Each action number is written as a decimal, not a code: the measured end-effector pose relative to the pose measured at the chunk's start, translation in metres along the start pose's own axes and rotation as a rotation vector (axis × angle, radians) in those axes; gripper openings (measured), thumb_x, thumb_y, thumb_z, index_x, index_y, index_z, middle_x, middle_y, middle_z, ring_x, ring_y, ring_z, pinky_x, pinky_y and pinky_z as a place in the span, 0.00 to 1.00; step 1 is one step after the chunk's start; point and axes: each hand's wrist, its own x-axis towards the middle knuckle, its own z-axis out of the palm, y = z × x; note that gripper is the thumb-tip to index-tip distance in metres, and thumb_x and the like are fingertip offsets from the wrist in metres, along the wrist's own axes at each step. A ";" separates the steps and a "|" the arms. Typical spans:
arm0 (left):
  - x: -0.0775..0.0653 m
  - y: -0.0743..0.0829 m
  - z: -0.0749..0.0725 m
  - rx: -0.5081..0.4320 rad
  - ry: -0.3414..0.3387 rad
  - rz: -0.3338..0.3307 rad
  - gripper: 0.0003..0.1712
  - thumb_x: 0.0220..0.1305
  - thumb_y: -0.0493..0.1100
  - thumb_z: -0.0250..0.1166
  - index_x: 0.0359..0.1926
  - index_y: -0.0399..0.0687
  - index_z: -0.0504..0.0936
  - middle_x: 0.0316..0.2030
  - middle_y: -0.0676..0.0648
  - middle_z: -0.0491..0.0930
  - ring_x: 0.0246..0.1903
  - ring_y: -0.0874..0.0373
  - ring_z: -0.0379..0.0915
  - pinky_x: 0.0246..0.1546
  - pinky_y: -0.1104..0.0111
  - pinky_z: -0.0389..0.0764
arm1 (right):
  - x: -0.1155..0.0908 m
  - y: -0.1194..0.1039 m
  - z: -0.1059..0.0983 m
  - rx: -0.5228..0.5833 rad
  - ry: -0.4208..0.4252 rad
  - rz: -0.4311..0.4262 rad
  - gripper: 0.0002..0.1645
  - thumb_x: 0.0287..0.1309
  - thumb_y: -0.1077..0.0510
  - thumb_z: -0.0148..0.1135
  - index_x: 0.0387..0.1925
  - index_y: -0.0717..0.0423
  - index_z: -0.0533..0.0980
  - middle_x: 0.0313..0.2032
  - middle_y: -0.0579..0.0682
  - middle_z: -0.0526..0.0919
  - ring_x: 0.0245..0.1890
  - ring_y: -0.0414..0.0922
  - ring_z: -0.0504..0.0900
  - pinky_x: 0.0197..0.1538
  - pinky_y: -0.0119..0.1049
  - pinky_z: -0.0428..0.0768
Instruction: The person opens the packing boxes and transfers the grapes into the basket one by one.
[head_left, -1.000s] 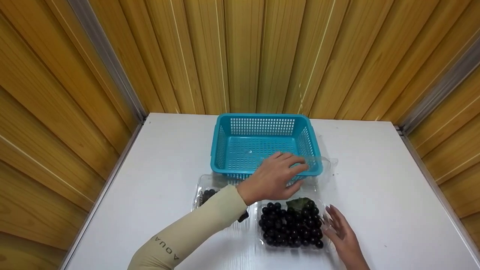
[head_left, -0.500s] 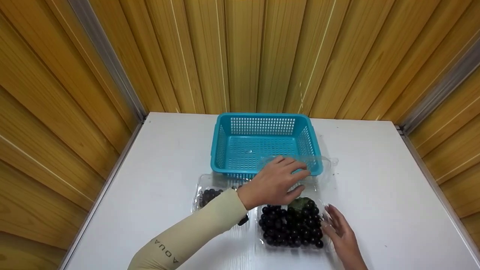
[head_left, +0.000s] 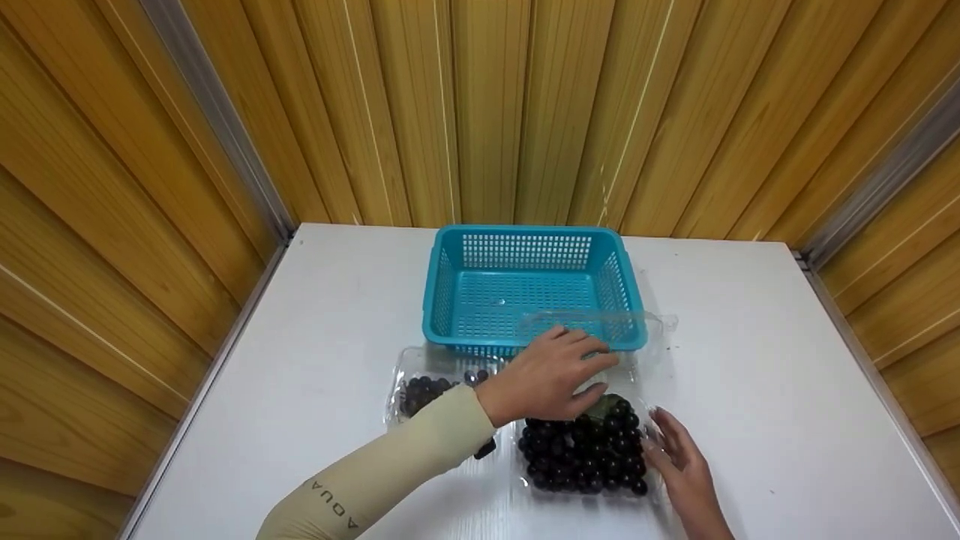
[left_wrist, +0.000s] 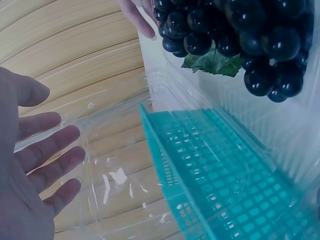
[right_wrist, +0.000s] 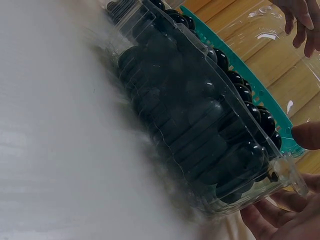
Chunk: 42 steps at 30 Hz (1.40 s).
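In the head view, my left hand is above the back part of a clear plastic clamshell box, fingers spread and slightly bent. Nothing is in its grasp in the left wrist view. The box's lid is swung back over the basket's near edge. Dark grapes fill the box, with a green leaf among them. My right hand holds the right side of the clamshell box, thumb near the rim and fingers along the outer wall.
A blue-green plastic basket stands behind the box. Left of it, partly under my left sleeve, lies another clear box with dark grapes. Wood-patterned walls bound the white table.
My left hand has come slightly down and toward me, over the leaf and the back grapes. The right hand, box and basket stay about where they were.
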 end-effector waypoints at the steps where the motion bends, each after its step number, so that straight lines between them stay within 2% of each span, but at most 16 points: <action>1: 0.000 0.001 0.001 0.001 -0.009 0.000 0.22 0.70 0.56 0.53 0.60 0.58 0.75 0.54 0.56 0.79 0.54 0.61 0.73 0.53 0.66 0.73 | 0.000 -0.001 0.000 0.003 0.002 0.002 0.45 0.67 0.42 0.54 0.76 0.47 0.44 0.76 0.51 0.48 0.75 0.53 0.52 0.65 0.38 0.72; 7: 0.000 0.002 0.003 0.001 -0.042 -0.008 0.21 0.70 0.56 0.52 0.60 0.58 0.75 0.54 0.57 0.79 0.54 0.61 0.73 0.51 0.65 0.72 | 0.000 -0.003 0.000 0.035 0.004 -0.006 0.42 0.70 0.47 0.51 0.76 0.50 0.43 0.76 0.53 0.46 0.75 0.53 0.52 0.68 0.43 0.68; 10: 0.000 0.003 0.004 0.003 -0.056 -0.010 0.22 0.70 0.56 0.53 0.60 0.59 0.75 0.55 0.57 0.78 0.54 0.61 0.73 0.51 0.65 0.72 | 0.001 -0.003 0.000 0.042 0.001 -0.001 0.41 0.71 0.48 0.49 0.76 0.49 0.42 0.77 0.53 0.45 0.75 0.53 0.51 0.67 0.40 0.69; 17: -0.002 0.005 0.007 -0.011 -0.056 -0.010 0.23 0.68 0.56 0.55 0.61 0.58 0.75 0.55 0.56 0.78 0.54 0.61 0.74 0.49 0.66 0.73 | 0.001 -0.003 0.001 0.038 0.020 0.010 0.40 0.71 0.48 0.51 0.75 0.49 0.45 0.76 0.52 0.48 0.75 0.51 0.53 0.59 0.27 0.73; 29: -0.005 0.008 0.013 -0.037 -0.088 -0.011 0.23 0.69 0.56 0.54 0.62 0.57 0.74 0.57 0.56 0.77 0.55 0.61 0.73 0.50 0.66 0.73 | 0.001 -0.002 0.001 0.077 0.044 0.002 0.40 0.70 0.48 0.52 0.75 0.50 0.46 0.76 0.52 0.49 0.73 0.49 0.55 0.53 0.21 0.74; 32: -0.005 0.009 0.015 -0.047 -0.087 -0.003 0.23 0.70 0.56 0.52 0.62 0.57 0.74 0.57 0.56 0.77 0.56 0.61 0.73 0.51 0.66 0.74 | 0.002 -0.002 0.001 0.056 0.072 0.015 0.39 0.71 0.48 0.51 0.75 0.48 0.47 0.76 0.50 0.51 0.71 0.45 0.59 0.54 0.21 0.74; 38: -0.008 0.011 0.018 -0.054 -0.084 0.005 0.21 0.72 0.56 0.49 0.60 0.58 0.75 0.56 0.57 0.78 0.55 0.62 0.73 0.50 0.67 0.74 | 0.004 0.000 0.002 0.039 0.105 0.034 0.39 0.70 0.46 0.52 0.75 0.47 0.50 0.75 0.49 0.53 0.58 0.25 0.68 0.55 0.21 0.74; 40: -0.008 0.011 0.019 -0.053 -0.092 0.003 0.21 0.72 0.56 0.48 0.60 0.58 0.74 0.56 0.57 0.78 0.55 0.62 0.73 0.50 0.67 0.74 | 0.004 0.000 0.002 0.042 0.110 0.035 0.38 0.70 0.47 0.51 0.75 0.47 0.50 0.75 0.50 0.53 0.56 0.23 0.69 0.54 0.21 0.74; 42: -0.009 0.012 0.021 -0.052 -0.101 -0.002 0.21 0.72 0.56 0.48 0.60 0.59 0.74 0.56 0.57 0.78 0.55 0.62 0.73 0.49 0.67 0.73 | 0.004 0.000 0.003 0.041 0.115 0.042 0.38 0.71 0.47 0.51 0.75 0.47 0.50 0.75 0.50 0.53 0.58 0.26 0.69 0.54 0.21 0.75</action>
